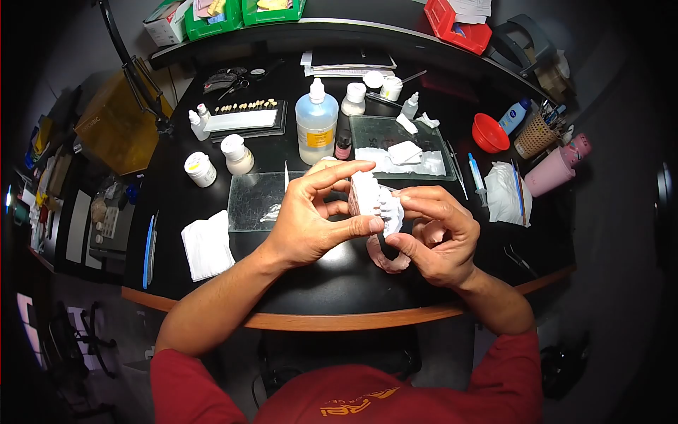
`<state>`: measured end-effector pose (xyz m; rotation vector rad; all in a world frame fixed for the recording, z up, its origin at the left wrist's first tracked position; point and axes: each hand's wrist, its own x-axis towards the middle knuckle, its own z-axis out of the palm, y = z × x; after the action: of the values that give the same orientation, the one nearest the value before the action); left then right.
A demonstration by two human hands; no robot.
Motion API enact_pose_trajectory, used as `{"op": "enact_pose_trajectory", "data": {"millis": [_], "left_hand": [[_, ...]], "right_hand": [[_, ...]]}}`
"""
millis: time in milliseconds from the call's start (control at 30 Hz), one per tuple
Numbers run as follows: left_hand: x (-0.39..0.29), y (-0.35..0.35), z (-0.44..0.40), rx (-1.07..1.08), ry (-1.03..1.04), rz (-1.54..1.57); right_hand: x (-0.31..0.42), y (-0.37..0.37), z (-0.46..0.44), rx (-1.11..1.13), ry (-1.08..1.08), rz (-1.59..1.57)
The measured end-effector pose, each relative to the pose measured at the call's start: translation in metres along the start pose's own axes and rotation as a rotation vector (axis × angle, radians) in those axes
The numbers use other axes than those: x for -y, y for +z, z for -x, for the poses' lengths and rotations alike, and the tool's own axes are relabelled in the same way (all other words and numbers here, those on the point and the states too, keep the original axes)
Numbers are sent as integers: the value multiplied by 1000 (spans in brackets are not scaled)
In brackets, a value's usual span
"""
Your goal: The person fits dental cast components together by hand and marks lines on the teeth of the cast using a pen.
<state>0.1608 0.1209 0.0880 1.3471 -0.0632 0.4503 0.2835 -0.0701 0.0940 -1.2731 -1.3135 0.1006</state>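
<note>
In front of my chest, my left hand (304,215) is closed on a dental cast (363,196) with a pinkish-brown side and white face. Thumb and fingertips grip its edges. My right hand (445,237) is closed on a second white dental cast (393,210), pinched between fingers and thumb. The two casts meet with their tooth rows facing each other. Below them a pinkish horseshoe-shaped piece (387,264) shows near the table's front; whether it rests on the table or joins a cast, I cannot tell.
Glass slabs (244,205) lie left and behind my hands, the rear one bearing white paper pads (405,152). A large liquid bottle (316,124), small jars (200,169) and a tooth shade guide (244,120) stand behind. At right are a red bowl (490,133), syringe (477,180) and pink tumbler (547,174).
</note>
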Motion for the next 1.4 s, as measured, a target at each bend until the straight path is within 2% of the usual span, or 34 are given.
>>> {"op": "enact_pose_trajectory", "data": {"millis": [167,767,1067,1267,1400], "left_hand": [[0,-2,0,2,15,-73],[-2,1,0,-17,28,-2],[-4,-3,0,29,-53,25],[-1,-5,0,81,-146,176],[1,-5,1,69,-129,108]], "right_hand": [[-4,0,-1,6,-15,6],[-4,-1,0,-3,-6,6],[-3,-1,0,8,-10,-20],[-3,0,0,7,-15,-71],[-5,0,3,5,19,-133]]}}
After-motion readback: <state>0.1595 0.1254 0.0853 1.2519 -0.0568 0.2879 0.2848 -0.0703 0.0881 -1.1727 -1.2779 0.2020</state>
